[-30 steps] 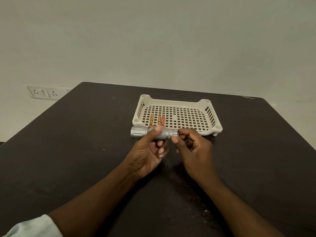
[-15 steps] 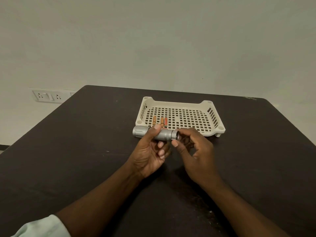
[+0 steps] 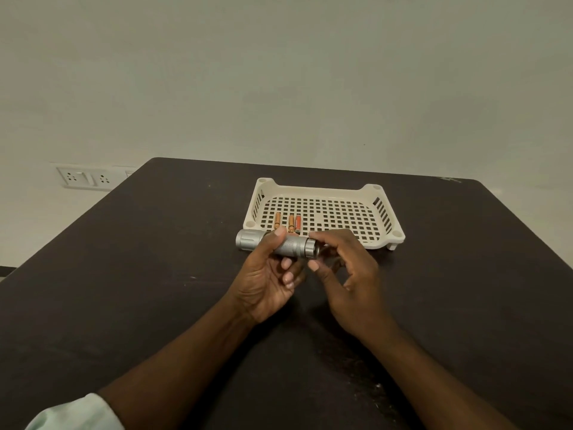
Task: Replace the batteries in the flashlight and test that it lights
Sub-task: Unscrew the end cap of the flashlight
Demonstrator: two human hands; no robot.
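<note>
Our left hand (image 3: 266, 274) gripped the silver flashlight (image 3: 277, 243) while our right hand (image 3: 344, 268) pinched its tail cap (image 3: 311, 248), which could slip and roll away.

One head-worn wide-angle cam, looking fwd and down across the dark counter (image 3: 155, 274) toward a plain wall (image 3: 279, 72) (no 2nd view to overlap). Both forearms enter from the bottom edge; hands sit close, near frame centre.
</note>
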